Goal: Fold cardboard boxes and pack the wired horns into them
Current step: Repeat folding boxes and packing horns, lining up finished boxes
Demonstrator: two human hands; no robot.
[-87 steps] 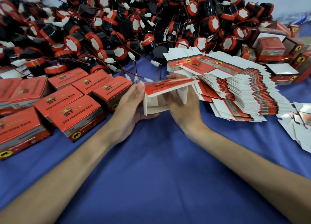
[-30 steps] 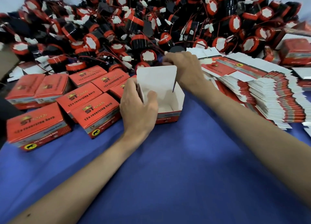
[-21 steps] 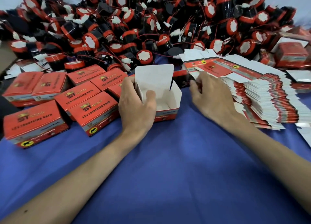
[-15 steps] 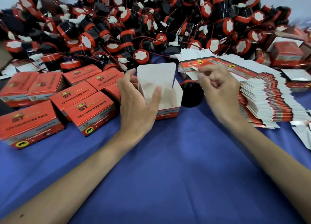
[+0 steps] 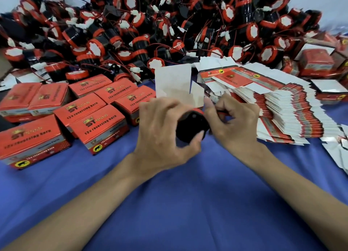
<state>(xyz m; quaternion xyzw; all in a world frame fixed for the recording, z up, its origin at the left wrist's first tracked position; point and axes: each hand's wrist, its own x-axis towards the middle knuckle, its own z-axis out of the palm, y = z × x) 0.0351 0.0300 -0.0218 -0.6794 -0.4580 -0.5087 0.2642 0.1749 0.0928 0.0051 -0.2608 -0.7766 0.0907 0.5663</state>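
At centre, on the table [image 5: 188,203], a horn [image 5: 191,127] between left hand [image 5: 162,137] and right hand [image 5: 235,122], just before an open box [image 5: 175,86]. To the left, closed boxes [image 5: 94,115] in rows; to the right, flat boxes [image 5: 282,107] stacked; behind all, a heap of horns [image 5: 169,24].

My left hand [image 5: 162,132]: grips the black horn [image 5: 191,127].
My right hand [image 5: 235,122]: fingers curled, thumb against the horn's red rim.
Box [image 5: 173,83]: just behind my hands, lid up.
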